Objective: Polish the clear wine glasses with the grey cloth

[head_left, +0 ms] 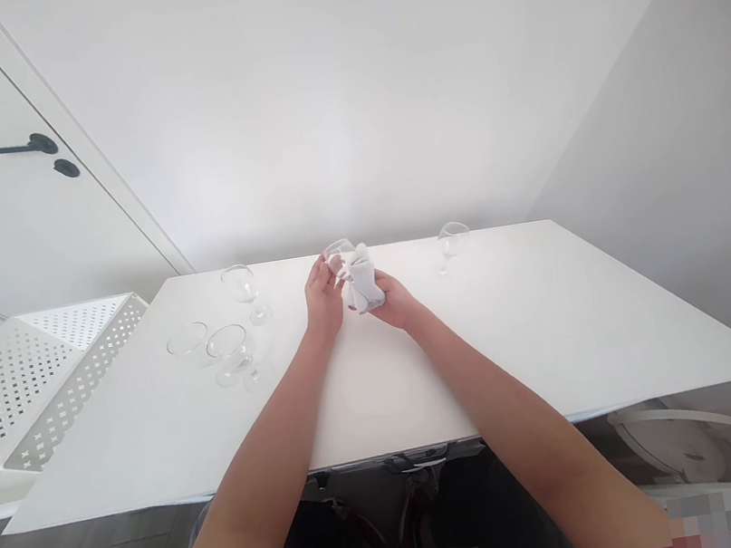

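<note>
Over the far middle of the white table (pixel 488 356), my left hand (pixel 323 300) grips a clear stemmed glass (pixel 337 253), fingers curled round its bowl. My right hand (pixel 395 301) is closed on a crumpled white cloth (pixel 362 280) pressed against that glass. Both forearms reach out from the near edge. Most of the held glass is hidden by the cloth and fingers.
Three more clear glasses stand at the left: one upright (pixel 242 290), two nearer (pixel 187 343) (pixel 230 351). Another glass (pixel 452 243) stands at the far right. A white perforated rack (pixel 30 379) sits left of the table. A door with a dark handle (pixel 20 147) is behind.
</note>
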`<state>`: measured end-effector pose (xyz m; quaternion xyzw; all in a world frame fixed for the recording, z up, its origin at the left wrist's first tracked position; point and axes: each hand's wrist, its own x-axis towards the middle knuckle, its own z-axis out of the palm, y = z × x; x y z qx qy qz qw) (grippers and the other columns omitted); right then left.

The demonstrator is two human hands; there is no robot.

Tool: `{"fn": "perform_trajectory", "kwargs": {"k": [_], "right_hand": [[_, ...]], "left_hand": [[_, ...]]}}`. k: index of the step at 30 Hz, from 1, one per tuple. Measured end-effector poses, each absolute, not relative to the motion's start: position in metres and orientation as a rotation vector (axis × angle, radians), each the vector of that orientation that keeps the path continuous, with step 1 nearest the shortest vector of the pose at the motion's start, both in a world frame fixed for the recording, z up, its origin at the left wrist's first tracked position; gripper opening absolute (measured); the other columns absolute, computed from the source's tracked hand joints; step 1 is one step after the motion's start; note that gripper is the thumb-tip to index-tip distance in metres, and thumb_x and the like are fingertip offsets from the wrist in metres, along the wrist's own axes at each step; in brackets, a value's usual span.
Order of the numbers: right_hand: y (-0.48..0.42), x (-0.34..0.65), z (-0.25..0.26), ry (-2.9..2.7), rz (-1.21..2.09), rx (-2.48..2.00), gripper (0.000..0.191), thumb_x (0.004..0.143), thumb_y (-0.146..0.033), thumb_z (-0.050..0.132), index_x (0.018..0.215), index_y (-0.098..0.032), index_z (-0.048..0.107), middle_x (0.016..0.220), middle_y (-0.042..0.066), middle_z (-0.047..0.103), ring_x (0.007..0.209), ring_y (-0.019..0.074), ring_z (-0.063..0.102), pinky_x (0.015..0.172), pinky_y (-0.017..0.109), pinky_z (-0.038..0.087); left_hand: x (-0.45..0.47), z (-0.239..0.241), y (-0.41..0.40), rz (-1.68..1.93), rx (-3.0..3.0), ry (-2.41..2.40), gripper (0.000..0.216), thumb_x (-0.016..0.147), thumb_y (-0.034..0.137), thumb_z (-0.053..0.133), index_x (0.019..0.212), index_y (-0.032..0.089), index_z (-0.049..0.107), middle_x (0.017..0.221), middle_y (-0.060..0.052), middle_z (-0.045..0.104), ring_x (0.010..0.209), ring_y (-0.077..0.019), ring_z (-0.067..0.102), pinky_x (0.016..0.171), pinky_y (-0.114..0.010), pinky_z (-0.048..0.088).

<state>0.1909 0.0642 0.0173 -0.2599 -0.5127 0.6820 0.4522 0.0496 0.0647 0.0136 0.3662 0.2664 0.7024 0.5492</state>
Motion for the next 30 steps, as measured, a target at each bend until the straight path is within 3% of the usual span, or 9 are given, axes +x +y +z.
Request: {"fn": "perform_trajectory", "kwargs": {"k": [5, 10, 13, 15, 20, 25, 30], "right_hand": [[0.064, 0.190, 0.018, -1.271, 1.691, -0.658, 0.041, 0.071, -0.025, 0.070, 0.112, -0.025, 0.066, 0.084, 0.000, 0.065, 0.071, 0.0173, 0.055, 0.064, 0.030, 0.043], [0.067, 0.190, 0.019, -1.178, 1.717, -0.794, 0.032, 0.072, -0.025, 0.069, 0.103, -0.023, 0.068, 0.089, 0.004, 0.070, 0.074, 0.0192, 0.057, 0.063, 0.031, 0.044], [0.069, 0.195, 0.020, -1.063, 1.916, -0.729, 0.017, 0.073, -0.027, 0.064, 0.087, -0.019, 0.066, 0.085, 0.009, 0.069, 0.072, 0.0218, 0.057, 0.062, 0.035, 0.047], [0.069, 0.197, 0.021, -1.074, 1.958, -0.691, 0.017, 0.074, -0.030, 0.064, 0.086, -0.019, 0.066, 0.086, 0.009, 0.069, 0.074, 0.0224, 0.058, 0.064, 0.037, 0.050], [0.069, 0.186, 0.018, -1.236, 1.432, -0.827, 0.034, 0.073, -0.034, 0.076, 0.104, -0.024, 0.067, 0.096, 0.002, 0.072, 0.085, 0.0198, 0.062, 0.074, 0.031, 0.050], [0.078, 0.189, 0.007, -0.876, 1.317, -0.907, 0.029, 0.081, -0.040, 0.068, 0.103, -0.024, 0.061, 0.104, 0.003, 0.070, 0.090, 0.0179, 0.064, 0.076, 0.029, 0.051], [0.086, 0.201, 0.004, -0.632, 1.086, -0.983, 0.030, 0.077, -0.024, 0.068, 0.104, -0.027, 0.055, 0.107, 0.000, 0.068, 0.098, 0.0150, 0.064, 0.078, 0.025, 0.051]], "left_hand": [[0.050, 0.017, 0.061, 1.512, 0.812, 0.567, 0.067, 0.086, 0.079, 0.055, 0.121, 0.024, 0.069, 0.123, -0.013, 0.070, 0.115, -0.0318, 0.068, 0.088, -0.043, 0.056], [0.054, 0.015, 0.063, 1.553, 0.896, 0.618, 0.053, 0.079, 0.061, 0.077, 0.112, 0.020, 0.070, 0.114, -0.011, 0.071, 0.110, -0.0290, 0.069, 0.088, -0.040, 0.055], [0.053, 0.014, 0.065, 1.554, 0.939, 0.575, 0.049, 0.078, 0.056, 0.080, 0.112, 0.021, 0.071, 0.123, -0.011, 0.071, 0.115, -0.0291, 0.066, 0.090, -0.039, 0.053], [0.051, 0.013, 0.066, 1.549, 0.962, 0.558, 0.050, 0.079, 0.058, 0.078, 0.114, 0.023, 0.070, 0.129, -0.011, 0.069, 0.119, -0.0295, 0.065, 0.090, -0.038, 0.053], [0.048, 0.005, 0.072, 1.585, 0.898, 0.601, 0.049, 0.078, 0.052, 0.082, 0.118, 0.027, 0.068, 0.137, -0.008, 0.066, 0.123, -0.0276, 0.062, 0.089, -0.034, 0.052], [0.046, 0.003, 0.077, 1.665, 0.838, 0.524, 0.049, 0.075, 0.039, 0.088, 0.118, 0.029, 0.066, 0.148, -0.009, 0.058, 0.137, -0.0277, 0.053, 0.099, -0.038, 0.051], [0.037, 0.004, 0.079, 1.896, 0.673, 0.460, 0.051, 0.071, 0.020, 0.088, 0.112, 0.032, 0.060, 0.153, -0.004, 0.051, 0.145, -0.0237, 0.046, 0.111, -0.046, 0.048]]}}
